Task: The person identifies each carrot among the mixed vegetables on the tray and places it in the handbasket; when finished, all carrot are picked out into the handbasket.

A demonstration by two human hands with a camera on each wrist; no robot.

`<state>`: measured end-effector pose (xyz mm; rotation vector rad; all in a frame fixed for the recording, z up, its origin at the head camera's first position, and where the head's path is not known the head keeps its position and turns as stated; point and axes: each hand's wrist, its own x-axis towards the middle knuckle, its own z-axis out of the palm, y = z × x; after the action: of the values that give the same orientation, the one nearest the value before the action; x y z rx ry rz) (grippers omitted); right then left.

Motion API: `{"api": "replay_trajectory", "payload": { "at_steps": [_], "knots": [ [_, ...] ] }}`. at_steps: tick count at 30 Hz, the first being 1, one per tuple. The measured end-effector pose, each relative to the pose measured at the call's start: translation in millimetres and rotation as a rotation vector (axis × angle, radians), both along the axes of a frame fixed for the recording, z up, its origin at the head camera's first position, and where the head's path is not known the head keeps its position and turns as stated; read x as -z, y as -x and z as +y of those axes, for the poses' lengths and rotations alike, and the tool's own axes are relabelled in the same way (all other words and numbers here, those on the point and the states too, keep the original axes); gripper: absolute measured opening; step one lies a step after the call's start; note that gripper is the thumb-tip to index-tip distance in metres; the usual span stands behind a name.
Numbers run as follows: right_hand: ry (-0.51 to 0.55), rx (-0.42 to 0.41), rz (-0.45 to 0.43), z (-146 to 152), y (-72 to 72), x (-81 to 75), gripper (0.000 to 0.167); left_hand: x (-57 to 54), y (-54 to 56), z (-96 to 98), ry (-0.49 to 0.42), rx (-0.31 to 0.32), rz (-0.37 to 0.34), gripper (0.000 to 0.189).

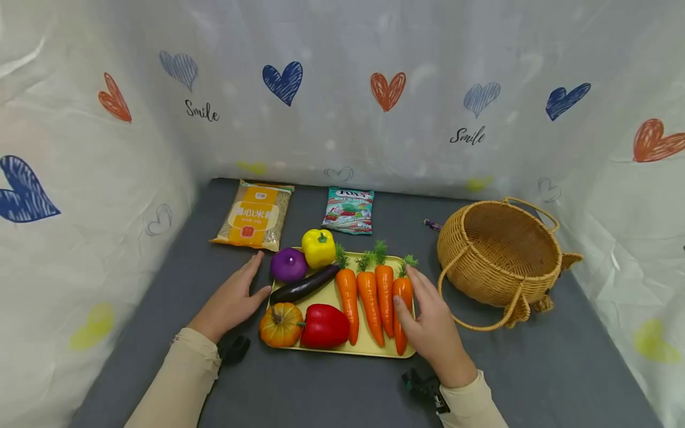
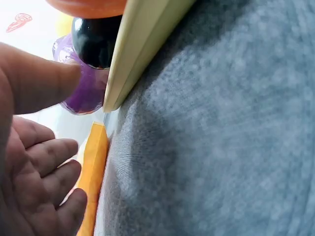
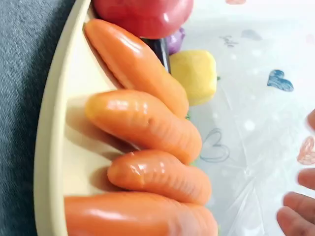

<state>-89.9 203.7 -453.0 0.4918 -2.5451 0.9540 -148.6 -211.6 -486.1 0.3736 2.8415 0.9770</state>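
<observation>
In the middle of the counter (image 1: pixel 321 392), a pale yellow tray (image 1: pixel 326 295) sat with its long axis running left to right, rounded corners, low smooth rim. On its right half, four carrots (image 1: pixel 369 303) lay pretty much near-to-far: leafy green tops at the far end, tapered tips facing near. They looked glossy and plasticky, with fine rings across the skin.

The eggplant (image 1: pixel 306 286) ran diagonally, stem end far right, blunt end near left, super shiny. The red pepper (image 1: pixel 325 327) had its stem poking left toward a ribbed little pumpkin (image 1: pixel 280 325), both along the near edge. A round purple onion (image 1: pixel 289 265) and a blocky yellow pepper (image 1: pixel 319 248) were at the far left.

Both hands were spread and gripping nothing. The left hand (image 1: pixel 239 300) was just beside the tray's left edge, thumb well away from the fingers; the right hand (image 1: pixel 430 318) was at the right edge, beside the last carrot. Couldn't tell if its thumb touched anything.

Far left was a crinkly plastic grain bag (image 1: pixel 253 215), then a teal candy packet (image 1: pixel 349 211), and off to the right a round woven wicker basket (image 1: pixel 476 279).
</observation>
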Motion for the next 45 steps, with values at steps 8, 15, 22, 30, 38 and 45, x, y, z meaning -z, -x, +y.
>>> {"api": "replay_trajectory", "payload": {
  "at_steps": [8, 15, 22, 30, 38, 45],
  "knots": [
    [-0.098, -0.046, 0.095, 8.0, 2.6, 6.4, 0.050, -4.9, 11.8, 6.5, -0.017, 0.018, -0.038, 0.090],
    [-0.102, -0.048, 0.069, 6.0, 2.6, 20.0, 0.047, -3.8, 10.1, 8.7, -0.006, 0.017, -0.058, 0.089],
    [-0.119, 0.015, 0.061, 2.9, -1.2, 27.4, 0.046, -3.2, 5.6, 9.1, -0.004, 0.029, -0.069, 0.086],
    [-0.163, 0.177, -0.094, -2.2, -4.6, 24.5, 0.051, -4.8, 3.3, 8.5, -0.026, 0.042, -0.091, 0.086],
    [-0.154, 0.248, -0.308, -1.5, -2.4, 23.1, 0.072, -4.7, 3.4, 5.4, -0.104, 0.073, -0.128, 0.090],
    [-0.104, 0.301, -0.441, -2.6, 0.7, 22.1, 0.094, -4.4, 2.0, 4.4, -0.129, 0.073, -0.170, 0.098]
  ]
}}
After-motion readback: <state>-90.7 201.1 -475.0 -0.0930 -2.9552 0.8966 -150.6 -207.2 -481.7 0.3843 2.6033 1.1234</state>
